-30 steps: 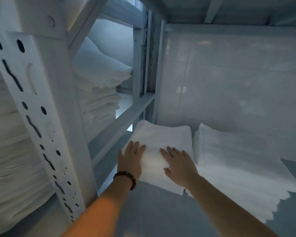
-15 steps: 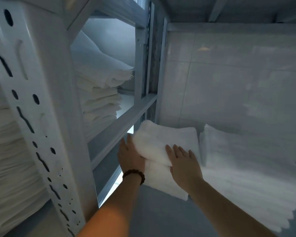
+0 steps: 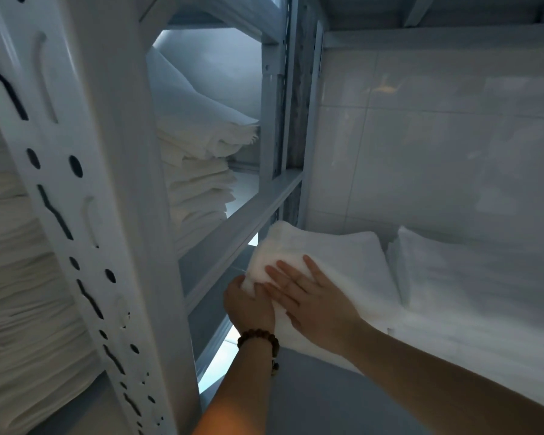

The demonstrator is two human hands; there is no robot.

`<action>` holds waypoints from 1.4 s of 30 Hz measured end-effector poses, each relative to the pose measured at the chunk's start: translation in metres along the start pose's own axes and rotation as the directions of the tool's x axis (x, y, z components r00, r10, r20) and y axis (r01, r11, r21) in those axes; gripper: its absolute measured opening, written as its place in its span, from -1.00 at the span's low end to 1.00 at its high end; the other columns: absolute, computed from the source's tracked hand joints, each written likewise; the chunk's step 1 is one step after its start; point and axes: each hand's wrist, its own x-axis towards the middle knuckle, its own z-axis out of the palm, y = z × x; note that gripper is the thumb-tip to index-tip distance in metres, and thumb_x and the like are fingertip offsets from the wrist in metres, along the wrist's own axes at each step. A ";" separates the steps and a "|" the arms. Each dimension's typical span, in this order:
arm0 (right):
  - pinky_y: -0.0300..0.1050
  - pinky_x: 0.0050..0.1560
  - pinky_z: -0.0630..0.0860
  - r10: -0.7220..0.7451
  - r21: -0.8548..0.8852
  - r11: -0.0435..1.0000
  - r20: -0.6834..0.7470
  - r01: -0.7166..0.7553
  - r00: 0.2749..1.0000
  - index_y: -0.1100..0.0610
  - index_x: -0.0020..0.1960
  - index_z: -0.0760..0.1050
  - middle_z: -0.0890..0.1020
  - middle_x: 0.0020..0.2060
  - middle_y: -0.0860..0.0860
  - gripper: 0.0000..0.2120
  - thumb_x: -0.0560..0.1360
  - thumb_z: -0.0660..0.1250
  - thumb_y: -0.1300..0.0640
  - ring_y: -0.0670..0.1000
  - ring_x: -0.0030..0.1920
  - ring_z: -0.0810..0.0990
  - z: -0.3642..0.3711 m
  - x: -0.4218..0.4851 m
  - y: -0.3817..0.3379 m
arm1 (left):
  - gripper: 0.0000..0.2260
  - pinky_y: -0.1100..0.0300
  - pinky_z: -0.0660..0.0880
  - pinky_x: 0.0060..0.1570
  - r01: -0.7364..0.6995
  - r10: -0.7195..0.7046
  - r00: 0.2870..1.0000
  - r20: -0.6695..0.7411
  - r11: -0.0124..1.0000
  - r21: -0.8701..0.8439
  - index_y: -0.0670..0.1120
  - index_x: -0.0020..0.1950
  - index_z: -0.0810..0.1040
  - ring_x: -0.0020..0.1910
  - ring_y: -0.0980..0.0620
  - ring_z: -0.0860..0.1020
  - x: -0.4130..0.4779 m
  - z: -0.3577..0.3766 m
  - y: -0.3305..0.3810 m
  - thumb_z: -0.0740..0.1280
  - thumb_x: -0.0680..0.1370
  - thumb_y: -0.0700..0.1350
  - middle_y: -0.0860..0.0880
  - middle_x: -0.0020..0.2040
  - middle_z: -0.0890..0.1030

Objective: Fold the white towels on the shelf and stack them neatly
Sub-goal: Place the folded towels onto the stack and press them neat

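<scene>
A folded white towel (image 3: 336, 255) lies on the grey shelf (image 3: 321, 403), close to the left side rail. My left hand (image 3: 248, 306), with a bead bracelet at the wrist, grips the towel's near left edge, its fingertips tucked under the cloth. My right hand (image 3: 311, 293) rests flat on top of the towel with straight fingers, right beside the left hand. A wider stack of white towels (image 3: 471, 296) lies directly to the right, touching the first one.
A perforated white steel upright (image 3: 76, 215) stands close on the left. Behind it, more stacks of folded towels (image 3: 195, 171) fill the neighbouring bay. A white tiled wall (image 3: 437, 146) closes the back, and the shelf above hangs low.
My left hand went from resting on top of the towel to its left edge and now grips it. My right hand slid left across the top. The view moved closer.
</scene>
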 end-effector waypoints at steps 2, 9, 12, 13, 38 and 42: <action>0.27 0.46 -0.07 -0.018 0.035 0.999 -0.016 0.018 1.000 -0.05 0.54 -0.12 -0.04 0.53 0.10 -0.32 0.56 0.18 -0.07 0.19 0.52 -0.05 0.000 0.002 0.001 | -0.78 0.04 0.52 -0.02 0.033 -0.034 0.999 -0.016 0.999 -0.023 -0.15 0.16 0.49 -0.02 -0.06 0.53 0.000 -0.002 -0.001 0.21 0.53 -0.20 -0.08 0.03 0.53; 0.24 0.46 0.00 0.205 0.269 0.943 -0.007 -0.195 0.979 -0.03 0.49 -0.36 -0.05 0.52 0.22 -0.18 0.54 0.22 0.04 0.28 0.50 0.03 -0.010 -0.001 0.001 | -0.63 -0.09 0.46 0.10 0.009 0.008 0.994 -0.109 0.987 0.159 -0.17 0.05 0.55 0.06 -0.12 0.48 -0.002 -0.006 0.004 0.11 0.57 0.07 -0.16 0.06 0.55; 0.18 0.49 0.01 0.188 0.271 0.941 0.084 -0.204 0.979 0.04 0.50 -0.35 -0.06 0.52 0.24 -0.24 0.58 0.16 0.11 0.26 0.50 0.04 -0.008 0.006 -0.002 | -0.39 -0.07 0.48 0.09 0.112 -0.120 0.993 0.010 0.948 0.298 -0.21 0.09 0.52 0.05 -0.13 0.51 -0.005 0.000 0.013 0.09 0.49 0.33 -0.17 0.09 0.53; 0.15 0.48 0.06 0.170 0.269 0.945 0.085 -0.187 0.982 0.11 0.53 -0.24 0.01 0.51 0.27 -0.27 0.56 0.19 0.15 0.26 0.48 0.11 -0.012 0.007 -0.003 | -0.32 -0.08 0.51 0.06 0.152 -0.169 0.985 0.045 0.953 0.264 -0.23 0.09 0.51 0.02 -0.14 0.54 -0.005 0.003 0.016 0.14 0.44 0.38 -0.19 0.08 0.54; 0.06 0.46 -0.36 0.106 0.250 0.962 0.024 -0.109 0.994 0.09 0.53 -0.20 -0.16 0.53 0.05 -0.46 0.62 -0.25 -0.11 0.03 0.53 -0.22 0.014 0.020 0.004 | -0.74 0.27 0.30 -0.37 -0.004 -0.008 0.996 0.085 0.992 0.130 -0.19 -0.09 0.53 -0.26 0.00 0.49 0.028 0.022 -0.002 0.18 0.58 -0.03 -0.08 -0.21 0.54; 0.07 0.42 -0.36 0.094 0.191 0.977 0.014 -0.095 0.995 0.18 0.53 -0.13 -0.04 0.54 0.12 -0.43 0.62 -0.23 -0.12 0.09 0.54 -0.11 0.014 0.019 -0.005 | -0.76 0.20 0.33 -0.30 0.060 -0.066 0.994 0.087 0.995 0.077 -0.17 -0.08 0.54 -0.22 0.02 0.50 0.031 0.018 0.000 0.16 0.58 -0.05 -0.09 -0.14 0.57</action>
